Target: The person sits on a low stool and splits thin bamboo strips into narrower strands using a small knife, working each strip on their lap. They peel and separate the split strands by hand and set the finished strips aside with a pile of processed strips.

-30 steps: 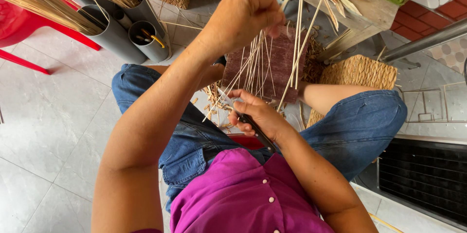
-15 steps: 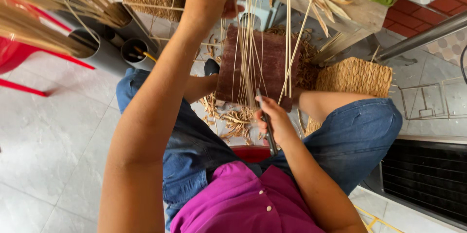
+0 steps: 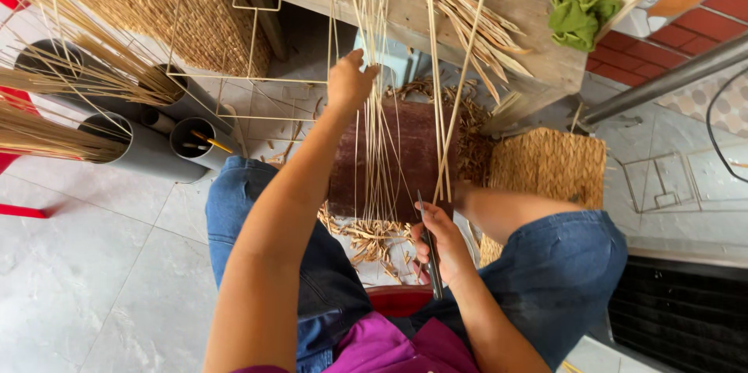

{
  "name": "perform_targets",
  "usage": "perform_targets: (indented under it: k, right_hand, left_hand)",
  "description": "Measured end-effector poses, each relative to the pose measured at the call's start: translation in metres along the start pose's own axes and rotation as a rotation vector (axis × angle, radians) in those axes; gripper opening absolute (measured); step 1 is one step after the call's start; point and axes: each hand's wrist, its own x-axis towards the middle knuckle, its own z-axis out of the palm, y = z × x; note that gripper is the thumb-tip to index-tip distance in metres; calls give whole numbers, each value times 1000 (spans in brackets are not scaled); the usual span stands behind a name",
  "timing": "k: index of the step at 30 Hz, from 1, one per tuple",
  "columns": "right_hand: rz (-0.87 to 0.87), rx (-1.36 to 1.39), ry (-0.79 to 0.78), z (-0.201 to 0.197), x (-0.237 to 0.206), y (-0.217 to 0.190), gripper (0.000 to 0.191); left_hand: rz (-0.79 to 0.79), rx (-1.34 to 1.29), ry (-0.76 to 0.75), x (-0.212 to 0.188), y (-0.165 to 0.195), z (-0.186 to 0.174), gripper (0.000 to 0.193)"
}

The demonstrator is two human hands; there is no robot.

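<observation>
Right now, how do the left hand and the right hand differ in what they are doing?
The left hand is raised and stretched forward, gathering the thin straw stalks near their upper part; the right hand sits low by the lap. The left has only stalks in its grip; the right grips a slim dark blade at the stalks' lower ends. Both work the same bundle.

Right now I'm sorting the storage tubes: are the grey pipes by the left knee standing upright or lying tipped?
Tipped. The grey pipes lie on the floor tiles, mouths facing the person; bundles of straw stalks stick out sideways from them.
</observation>
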Motion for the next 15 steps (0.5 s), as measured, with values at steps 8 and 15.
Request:
perform_targets:
  k: [8, 15]
  right_hand:
    - [-9, -82, 15, 2, 23, 9, 38]
    - [8, -305, -157, -7, 61, 31, 48]
  left_hand:
    - [508, -1187, -647, -81, 98, -45, 19]
    - [603, -755, -643, -190, 134, -117, 18]
